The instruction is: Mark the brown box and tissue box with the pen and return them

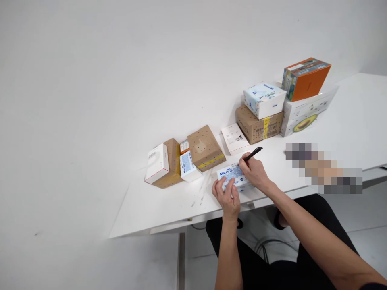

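Observation:
A small blue-and-white box marked "Manhua" (230, 174) lies flat on the white table (169, 209) near its front edge. My left hand (227, 197) presses on the box's near side, fingers curled over it. My right hand (255, 171) grips a black pen (253, 153), its tip down on the top of the box at the right end. The pen's back end points up and to the right.
Left of the box stand a white box (157, 163), two brown cardboard boxes (205, 148) and a small blue-white carton (188, 166). A flat white card (235, 138) lies behind. At the back right are stacked cartons, a tissue box (264, 99) and an orange box (305, 78).

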Available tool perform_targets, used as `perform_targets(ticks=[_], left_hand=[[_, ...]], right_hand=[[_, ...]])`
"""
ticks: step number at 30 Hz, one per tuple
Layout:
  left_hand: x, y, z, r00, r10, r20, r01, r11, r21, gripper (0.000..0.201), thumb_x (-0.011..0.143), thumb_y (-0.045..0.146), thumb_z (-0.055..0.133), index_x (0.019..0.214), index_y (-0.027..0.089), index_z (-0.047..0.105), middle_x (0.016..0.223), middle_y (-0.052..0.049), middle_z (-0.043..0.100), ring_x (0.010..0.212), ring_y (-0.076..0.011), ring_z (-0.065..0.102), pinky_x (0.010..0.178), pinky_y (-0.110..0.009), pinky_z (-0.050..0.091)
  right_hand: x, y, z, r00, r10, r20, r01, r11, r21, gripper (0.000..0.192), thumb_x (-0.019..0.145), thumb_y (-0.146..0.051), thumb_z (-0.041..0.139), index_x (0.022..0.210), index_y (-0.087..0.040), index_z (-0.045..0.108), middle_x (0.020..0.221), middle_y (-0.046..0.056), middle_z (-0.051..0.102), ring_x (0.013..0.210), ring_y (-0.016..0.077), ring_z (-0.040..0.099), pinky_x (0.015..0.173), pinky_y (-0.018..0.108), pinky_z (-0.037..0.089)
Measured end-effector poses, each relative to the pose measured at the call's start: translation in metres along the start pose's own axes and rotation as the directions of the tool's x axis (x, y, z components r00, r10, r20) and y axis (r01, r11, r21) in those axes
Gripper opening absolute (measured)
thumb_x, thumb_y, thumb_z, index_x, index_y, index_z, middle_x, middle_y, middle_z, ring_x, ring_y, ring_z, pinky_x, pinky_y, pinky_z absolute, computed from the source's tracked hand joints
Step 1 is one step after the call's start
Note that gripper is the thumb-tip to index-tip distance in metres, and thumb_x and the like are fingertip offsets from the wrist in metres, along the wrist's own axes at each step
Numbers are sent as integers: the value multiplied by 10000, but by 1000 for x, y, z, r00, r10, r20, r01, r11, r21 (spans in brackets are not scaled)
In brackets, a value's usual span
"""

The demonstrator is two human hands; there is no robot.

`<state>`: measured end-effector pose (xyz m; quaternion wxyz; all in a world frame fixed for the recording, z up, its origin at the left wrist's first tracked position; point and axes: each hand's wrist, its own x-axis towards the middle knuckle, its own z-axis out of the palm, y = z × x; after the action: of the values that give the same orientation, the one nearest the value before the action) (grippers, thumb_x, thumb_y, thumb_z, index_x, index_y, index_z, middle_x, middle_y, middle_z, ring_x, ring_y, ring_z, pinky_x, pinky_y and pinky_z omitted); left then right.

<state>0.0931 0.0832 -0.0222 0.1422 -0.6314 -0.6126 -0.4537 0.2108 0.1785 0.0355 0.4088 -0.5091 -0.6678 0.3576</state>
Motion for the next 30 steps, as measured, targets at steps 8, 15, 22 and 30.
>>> perform_targets(ticks=[8,15,22,30], left_hand=[[0,0,0,1000,3,-2,-3,1000,3,279,862,137,480,1053,181,678,1144,-122,513,1142,-239,427,1010,-459,351],[-1,-2,0,1000,-2,2,2,1000,-8,286,872,140,461,1067,184,665,1143,-123,508,1126,-231,447,1002,-464,352],[0,-3,0,1000,-4,-6,4,1000,-30,282,874,150,464,1073,189,659,1152,-120,505,1136,-232,447,996,-459,357],[1,-3,-3,999,24,24,-23,1000,-18,299,886,228,441,1097,169,643,1177,-137,499,1145,-254,450,999,-480,344]], right_hand=[[-1,0,0,1000,-3,-17,4,999,37,143,851,-330,397,786,-223,468,497,-25,538,507,172,571,547,261,401],[-9,5,-11,965,181,-191,-57,852,521,196,852,-408,453,769,-233,426,505,-51,535,395,120,472,423,231,374],[-3,49,-51,953,287,-100,-286,958,27,198,858,-373,438,756,-207,472,543,5,576,533,168,573,574,281,426],[1,55,-55,897,442,31,-325,705,-630,397,848,-458,458,1077,-138,505,926,186,653,842,309,630,633,351,423]])
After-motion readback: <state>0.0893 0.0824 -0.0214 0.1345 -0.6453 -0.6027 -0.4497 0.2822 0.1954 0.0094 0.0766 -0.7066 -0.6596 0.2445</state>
